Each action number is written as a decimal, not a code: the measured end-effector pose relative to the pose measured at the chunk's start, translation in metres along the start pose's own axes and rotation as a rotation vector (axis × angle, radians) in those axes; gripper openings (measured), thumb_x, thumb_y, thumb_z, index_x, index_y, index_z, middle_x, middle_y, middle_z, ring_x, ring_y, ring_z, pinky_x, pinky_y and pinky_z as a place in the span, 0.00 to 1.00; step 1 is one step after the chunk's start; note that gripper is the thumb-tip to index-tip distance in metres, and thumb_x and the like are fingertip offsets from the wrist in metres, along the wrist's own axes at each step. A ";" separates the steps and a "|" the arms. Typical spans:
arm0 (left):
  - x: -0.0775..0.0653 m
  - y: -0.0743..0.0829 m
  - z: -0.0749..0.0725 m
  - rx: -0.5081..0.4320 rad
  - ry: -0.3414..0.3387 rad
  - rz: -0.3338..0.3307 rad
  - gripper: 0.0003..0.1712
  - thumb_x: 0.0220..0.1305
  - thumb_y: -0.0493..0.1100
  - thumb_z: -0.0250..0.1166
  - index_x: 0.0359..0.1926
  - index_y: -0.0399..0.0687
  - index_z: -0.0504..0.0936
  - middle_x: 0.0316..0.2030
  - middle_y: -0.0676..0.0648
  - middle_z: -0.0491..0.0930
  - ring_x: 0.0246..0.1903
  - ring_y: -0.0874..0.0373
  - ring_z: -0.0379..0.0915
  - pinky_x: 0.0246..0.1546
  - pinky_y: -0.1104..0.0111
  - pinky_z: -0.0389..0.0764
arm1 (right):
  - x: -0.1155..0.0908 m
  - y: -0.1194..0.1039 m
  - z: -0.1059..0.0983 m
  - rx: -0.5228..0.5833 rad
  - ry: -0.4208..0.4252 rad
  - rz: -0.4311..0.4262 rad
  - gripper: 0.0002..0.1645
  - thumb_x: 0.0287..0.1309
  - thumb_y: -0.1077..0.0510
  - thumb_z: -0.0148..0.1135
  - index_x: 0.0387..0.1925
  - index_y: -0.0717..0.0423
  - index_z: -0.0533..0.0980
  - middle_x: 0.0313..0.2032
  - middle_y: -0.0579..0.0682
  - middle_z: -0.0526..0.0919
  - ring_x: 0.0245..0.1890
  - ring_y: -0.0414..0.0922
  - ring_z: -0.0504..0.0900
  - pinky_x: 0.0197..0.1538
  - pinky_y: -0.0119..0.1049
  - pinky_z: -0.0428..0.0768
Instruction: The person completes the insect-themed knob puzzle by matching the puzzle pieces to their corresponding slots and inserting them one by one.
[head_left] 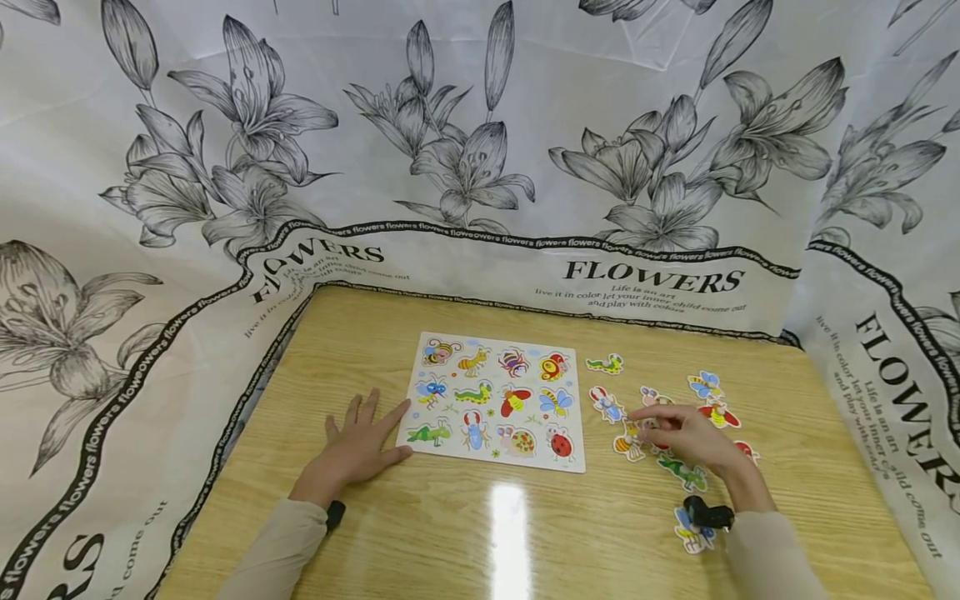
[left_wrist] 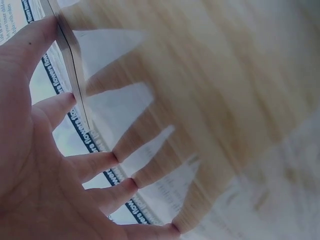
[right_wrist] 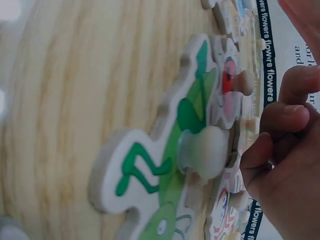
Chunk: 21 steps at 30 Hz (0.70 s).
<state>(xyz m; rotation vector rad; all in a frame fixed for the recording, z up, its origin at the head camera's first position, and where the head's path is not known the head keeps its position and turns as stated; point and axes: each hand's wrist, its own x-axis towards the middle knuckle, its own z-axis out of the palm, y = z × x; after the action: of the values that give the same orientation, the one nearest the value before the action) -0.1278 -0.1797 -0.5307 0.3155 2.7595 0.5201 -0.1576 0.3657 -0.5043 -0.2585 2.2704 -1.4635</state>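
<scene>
My left hand [head_left: 358, 442] lies with fingers spread on the table, index finger and thumb touching the left edge of a white insect puzzle board [head_left: 487, 457]. In the left wrist view, the fingertips [left_wrist: 125, 183] press on the wood beside the board's edge. Over the loose pieces to the right hovers my right hand [head_left: 693, 437]; its fingers are loosely bent, with no piece seen lifted in them. Beneath its fingertips is a yellow striped insect piece [head_left: 628, 443]. Close by lie a stag beetle piece [head_left: 607, 405] and a green grasshopper piece [right_wrist: 187, 115] with a pale knob [right_wrist: 205, 152].
A caterpillar piece [head_left: 604, 364] lies near the board's upper right corner. Farther right are a blue-winged insect piece [head_left: 705, 384] and a red-winged beetle piece [head_left: 718, 414]. Another blue piece [head_left: 692, 537] lies under the right wrist. A flower-printed cloth [head_left: 480, 267] borders the wooden table [head_left: 420, 517].
</scene>
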 end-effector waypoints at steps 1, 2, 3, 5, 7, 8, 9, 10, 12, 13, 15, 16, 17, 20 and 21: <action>0.000 0.000 0.000 -0.003 -0.001 -0.001 0.45 0.67 0.68 0.60 0.79 0.66 0.55 0.77 0.33 0.39 0.74 0.29 0.30 0.58 0.23 0.38 | 0.001 0.001 0.001 0.000 -0.004 0.010 0.22 0.65 0.61 0.67 0.58 0.66 0.78 0.21 0.47 0.60 0.14 0.38 0.55 0.15 0.33 0.62; 0.000 0.000 -0.001 -0.002 -0.005 -0.004 0.45 0.67 0.68 0.60 0.79 0.66 0.55 0.77 0.33 0.39 0.74 0.29 0.30 0.58 0.23 0.37 | 0.001 0.001 0.002 -0.008 -0.006 0.004 0.22 0.64 0.61 0.67 0.57 0.66 0.78 0.21 0.48 0.61 0.14 0.38 0.55 0.15 0.33 0.61; 0.000 0.001 -0.001 -0.004 -0.008 -0.007 0.45 0.67 0.68 0.60 0.79 0.66 0.55 0.77 0.33 0.39 0.74 0.29 0.30 0.59 0.23 0.37 | 0.002 0.002 0.003 -0.020 -0.006 -0.007 0.21 0.63 0.61 0.68 0.56 0.67 0.79 0.21 0.48 0.61 0.15 0.39 0.56 0.15 0.34 0.61; 0.000 0.001 -0.002 -0.008 -0.013 -0.011 0.45 0.67 0.67 0.60 0.79 0.66 0.55 0.77 0.33 0.39 0.74 0.29 0.29 0.59 0.23 0.37 | 0.003 0.002 0.005 -0.052 0.002 -0.034 0.20 0.62 0.62 0.69 0.53 0.66 0.81 0.22 0.49 0.63 0.16 0.39 0.58 0.17 0.34 0.62; -0.001 0.002 -0.003 -0.011 -0.018 -0.017 0.45 0.67 0.67 0.61 0.79 0.66 0.55 0.77 0.33 0.39 0.74 0.30 0.29 0.59 0.23 0.36 | 0.005 0.004 0.008 -0.082 0.015 -0.062 0.18 0.60 0.62 0.71 0.51 0.65 0.82 0.22 0.50 0.64 0.18 0.39 0.61 0.20 0.33 0.65; -0.001 0.002 -0.003 -0.010 -0.020 -0.019 0.45 0.67 0.67 0.60 0.79 0.66 0.54 0.77 0.33 0.38 0.74 0.30 0.29 0.59 0.23 0.36 | 0.006 0.005 0.009 -0.096 0.019 -0.074 0.17 0.59 0.62 0.71 0.49 0.64 0.83 0.22 0.50 0.65 0.19 0.40 0.62 0.21 0.33 0.67; -0.001 0.002 -0.003 -0.010 -0.018 -0.019 0.45 0.67 0.67 0.60 0.79 0.66 0.55 0.77 0.33 0.39 0.74 0.30 0.29 0.59 0.23 0.36 | 0.006 0.006 0.010 -0.107 0.026 -0.077 0.16 0.59 0.61 0.72 0.48 0.63 0.84 0.22 0.50 0.66 0.20 0.39 0.63 0.23 0.33 0.68; -0.001 0.003 -0.003 -0.009 -0.018 -0.020 0.45 0.67 0.67 0.60 0.79 0.66 0.55 0.77 0.33 0.39 0.74 0.30 0.29 0.59 0.23 0.36 | 0.007 0.008 0.010 -0.115 0.027 -0.083 0.15 0.59 0.62 0.72 0.48 0.63 0.84 0.22 0.50 0.67 0.20 0.39 0.63 0.23 0.33 0.68; -0.001 0.003 -0.003 -0.007 -0.017 -0.021 0.45 0.67 0.67 0.60 0.79 0.66 0.55 0.77 0.33 0.39 0.74 0.30 0.29 0.59 0.23 0.36 | 0.008 0.009 0.012 -0.129 0.027 -0.096 0.14 0.59 0.62 0.72 0.46 0.62 0.84 0.22 0.50 0.68 0.20 0.39 0.63 0.23 0.33 0.68; -0.001 0.003 -0.003 -0.007 -0.016 -0.020 0.45 0.67 0.67 0.61 0.79 0.66 0.55 0.77 0.33 0.39 0.74 0.30 0.29 0.59 0.23 0.36 | 0.008 0.010 0.012 -0.134 0.026 -0.101 0.14 0.59 0.62 0.71 0.46 0.63 0.84 0.22 0.50 0.68 0.20 0.39 0.63 0.23 0.33 0.68; -0.001 0.003 -0.003 -0.006 -0.015 -0.020 0.45 0.67 0.67 0.61 0.79 0.66 0.55 0.77 0.33 0.39 0.74 0.30 0.29 0.59 0.23 0.36 | 0.009 0.011 0.013 -0.157 0.021 -0.117 0.13 0.59 0.63 0.71 0.46 0.63 0.84 0.22 0.50 0.68 0.20 0.39 0.63 0.23 0.33 0.67; -0.001 0.003 -0.003 -0.006 -0.015 -0.020 0.45 0.67 0.67 0.61 0.79 0.66 0.55 0.77 0.33 0.39 0.74 0.30 0.29 0.59 0.23 0.36 | 0.009 0.011 0.013 -0.167 0.017 -0.124 0.13 0.59 0.63 0.71 0.46 0.64 0.84 0.22 0.50 0.68 0.20 0.39 0.63 0.23 0.34 0.66; -0.001 0.003 -0.003 -0.006 -0.015 -0.020 0.45 0.67 0.67 0.61 0.79 0.66 0.55 0.77 0.33 0.39 0.74 0.30 0.29 0.59 0.23 0.36 | 0.010 0.012 0.013 -0.175 0.019 -0.124 0.13 0.59 0.63 0.71 0.46 0.63 0.84 0.22 0.49 0.68 0.20 0.39 0.63 0.23 0.33 0.66; -0.001 0.003 -0.002 -0.004 -0.013 -0.019 0.45 0.67 0.67 0.60 0.79 0.66 0.55 0.77 0.33 0.39 0.74 0.30 0.29 0.59 0.23 0.36 | 0.010 0.013 0.013 -0.196 0.018 -0.127 0.13 0.58 0.63 0.72 0.45 0.62 0.85 0.22 0.48 0.68 0.20 0.38 0.62 0.24 0.34 0.65; -0.001 0.003 -0.002 -0.006 -0.013 -0.019 0.45 0.67 0.67 0.60 0.79 0.66 0.55 0.77 0.33 0.39 0.74 0.30 0.29 0.59 0.23 0.36 | 0.011 0.013 0.013 -0.200 0.016 -0.131 0.12 0.58 0.63 0.72 0.45 0.62 0.85 0.22 0.48 0.68 0.21 0.38 0.62 0.24 0.34 0.65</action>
<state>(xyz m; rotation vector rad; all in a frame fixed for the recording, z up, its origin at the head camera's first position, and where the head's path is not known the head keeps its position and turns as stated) -0.1275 -0.1779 -0.5273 0.2896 2.7453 0.5193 -0.1606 0.3568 -0.5228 -0.4648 2.4559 -1.3024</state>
